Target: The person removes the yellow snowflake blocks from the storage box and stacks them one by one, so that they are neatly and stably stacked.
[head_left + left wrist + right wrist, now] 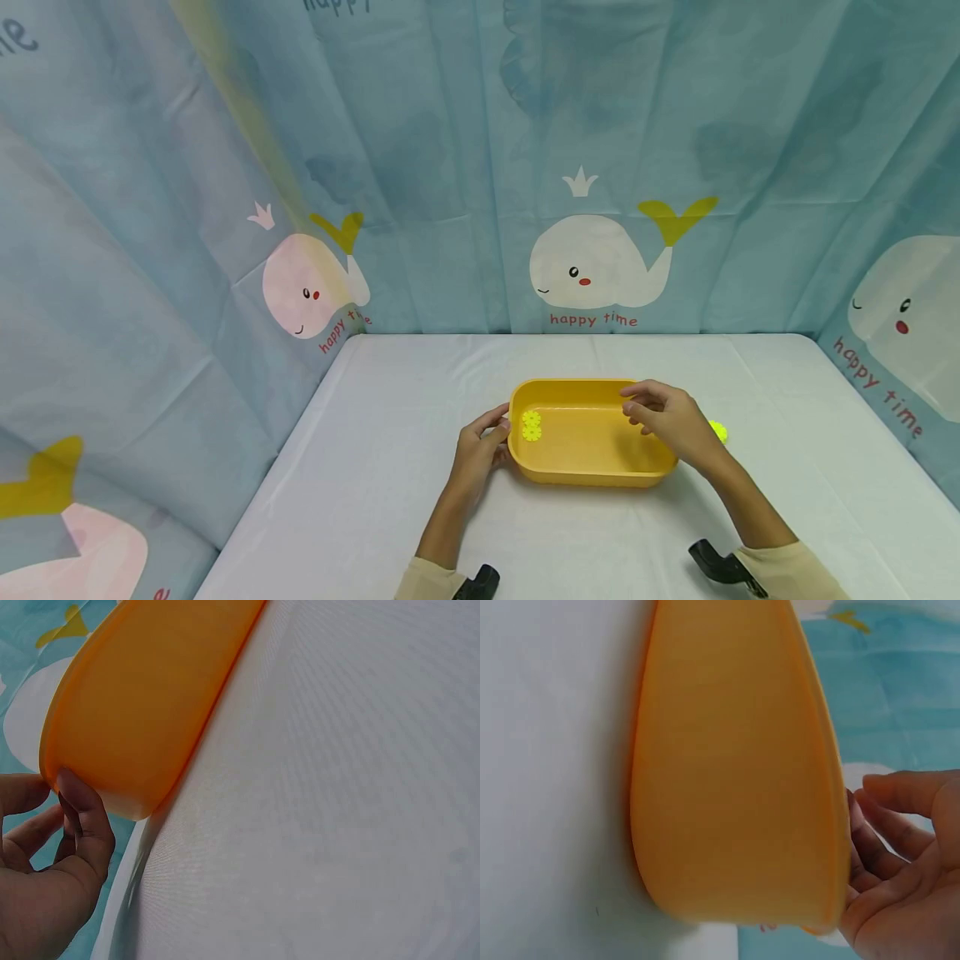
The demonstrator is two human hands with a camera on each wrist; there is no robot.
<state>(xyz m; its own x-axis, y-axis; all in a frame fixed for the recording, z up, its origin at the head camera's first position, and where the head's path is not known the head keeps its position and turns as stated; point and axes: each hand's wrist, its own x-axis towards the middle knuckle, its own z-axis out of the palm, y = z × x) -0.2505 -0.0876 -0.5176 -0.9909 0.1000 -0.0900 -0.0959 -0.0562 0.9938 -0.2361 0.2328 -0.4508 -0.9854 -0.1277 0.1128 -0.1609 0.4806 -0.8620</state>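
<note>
A yellow rectangular plastic tub [585,479] with rounded corners sits on the table. My left hand [476,450] pinches its left end at the rim; in the left wrist view, thumb and fingertips meet the tub's corner [135,697]. Inside, near the left end, two small bright yellow flower-shaped pieces [532,426] lie close together. Over the tub's right end hovers my right hand [671,421], its fingers loosely bent and nothing visible in them. The right wrist view shows that hand's thumb and fingers apart, beside the tub's rim [832,787].
Past my right wrist, more bright yellow pieces [718,431] lie on the white-covered table [390,400], partly hidden by the hand. A blue curtain [450,250] printed with whales stands behind the table and along both sides.
</note>
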